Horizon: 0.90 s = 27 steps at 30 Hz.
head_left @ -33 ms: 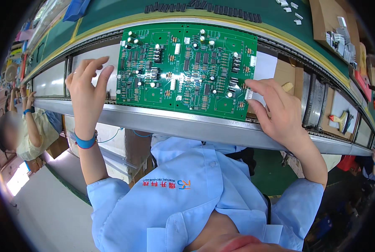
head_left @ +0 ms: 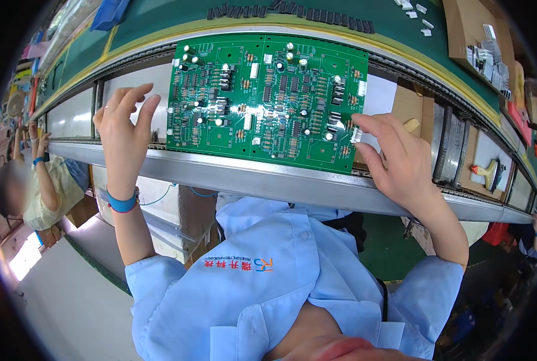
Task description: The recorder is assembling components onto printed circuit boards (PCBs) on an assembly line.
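A green circuit board (head_left: 244,144) spans the rails in front of me, filled with resistors, capacitors, chips and white connectors. Just off its left edge, my left hand (head_left: 123,123) hovers with fingers curved and apart, holding nothing. At the lower right edge of the board, the thumb and index finger of my right hand (head_left: 398,153) close around the two ends of a small white connector (head_left: 357,135). Whether this connector is seated in the board cannot be made out. A blue wrist strap (head_left: 122,203) circles my left wrist.
A metal rail (head_left: 232,174) runs along the near side. Beyond the far rail, a green bench top (head_left: 178,18) bears a row of black parts (head_left: 334,17) and loose white connectors (head_left: 426,24). A cardboard box (head_left: 470,30) stands far right, a brush (head_left: 488,173) nearer. Another person (head_left: 46,186) is at left.
The fingertips of my left hand have dropped very slightly. My right hand and the board stay where they were.
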### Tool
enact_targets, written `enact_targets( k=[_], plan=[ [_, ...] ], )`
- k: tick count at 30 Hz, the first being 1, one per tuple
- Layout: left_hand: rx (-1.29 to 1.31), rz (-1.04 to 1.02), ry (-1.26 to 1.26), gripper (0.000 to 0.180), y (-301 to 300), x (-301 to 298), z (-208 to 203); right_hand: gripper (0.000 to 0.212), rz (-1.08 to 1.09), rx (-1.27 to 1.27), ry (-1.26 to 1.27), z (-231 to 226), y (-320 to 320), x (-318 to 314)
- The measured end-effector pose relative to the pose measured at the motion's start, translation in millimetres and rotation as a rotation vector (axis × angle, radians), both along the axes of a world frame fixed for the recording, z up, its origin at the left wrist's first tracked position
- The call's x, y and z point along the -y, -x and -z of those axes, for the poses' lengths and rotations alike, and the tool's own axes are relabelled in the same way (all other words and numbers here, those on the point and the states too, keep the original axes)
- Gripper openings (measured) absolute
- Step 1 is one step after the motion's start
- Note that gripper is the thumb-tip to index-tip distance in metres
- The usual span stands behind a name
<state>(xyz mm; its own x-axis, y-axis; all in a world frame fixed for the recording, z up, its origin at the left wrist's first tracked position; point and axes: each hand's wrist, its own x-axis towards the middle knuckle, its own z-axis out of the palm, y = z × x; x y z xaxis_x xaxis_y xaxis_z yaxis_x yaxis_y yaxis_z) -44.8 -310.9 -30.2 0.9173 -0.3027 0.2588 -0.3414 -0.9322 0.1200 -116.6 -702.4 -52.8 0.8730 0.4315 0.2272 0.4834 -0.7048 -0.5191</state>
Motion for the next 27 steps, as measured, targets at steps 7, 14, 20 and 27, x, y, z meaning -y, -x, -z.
enact_targets(
  k=[7,14,20,27],
  plan=[
    [-0.106,-0.113,-0.058,0.027,4.6,-12.7,17.8,0.038,-0.059,0.076,0.119,-8.0,-4.4,-4.2],
    [-0.272,-0.038,0.081,0.031,3.8,-1.9,14.5,0.032,-0.095,0.073,0.278,-22.1,-11.9,-5.6],
    [-0.218,-0.016,0.035,0.032,5.3,-0.9,13.7,0.028,-0.143,0.061,0.368,-28.5,-20.3,-6.7],
    [-0.207,-0.016,0.062,0.029,6.6,-1.8,17.9,0.026,-0.188,0.064,0.446,-40.7,-21.9,-16.5]
  ],
)
